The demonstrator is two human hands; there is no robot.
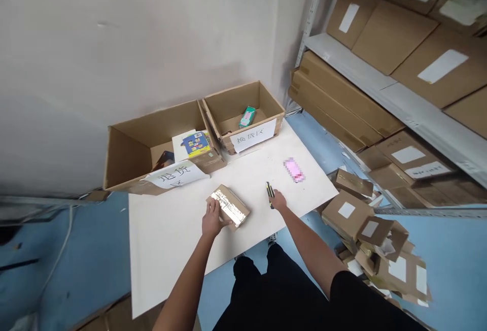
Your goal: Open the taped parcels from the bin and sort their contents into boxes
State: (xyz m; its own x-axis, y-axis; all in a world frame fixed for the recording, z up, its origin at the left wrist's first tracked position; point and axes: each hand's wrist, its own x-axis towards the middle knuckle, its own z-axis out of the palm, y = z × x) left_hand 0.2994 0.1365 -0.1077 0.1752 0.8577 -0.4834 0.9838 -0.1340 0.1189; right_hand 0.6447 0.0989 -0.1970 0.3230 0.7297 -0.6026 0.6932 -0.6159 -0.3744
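Observation:
On the white table (163, 250) a small cardboard box (235, 203) lies at a slant, with a strip of shiny tape along its top. My left hand (212, 219) grips its near left side, fingers over the top edge and thumb along the near side. To the right of the box, my right hand (279, 201) is closed on a black and yellow utility knife (270, 192) at the tabletop. I cannot make out whether its blade is out. Farther right lies a pink, pixelated phone-like object (294, 170), apart from both hands.
Two open cartons with handwritten paper labels stand along the back: a left carton (127, 145) holding a blue-and-yellow box (196, 143), and a right carton (272, 100) holding a green-and-pink box (247, 117). A loaded shelf (395, 92) and piled cartons (344, 214) flank the right side.

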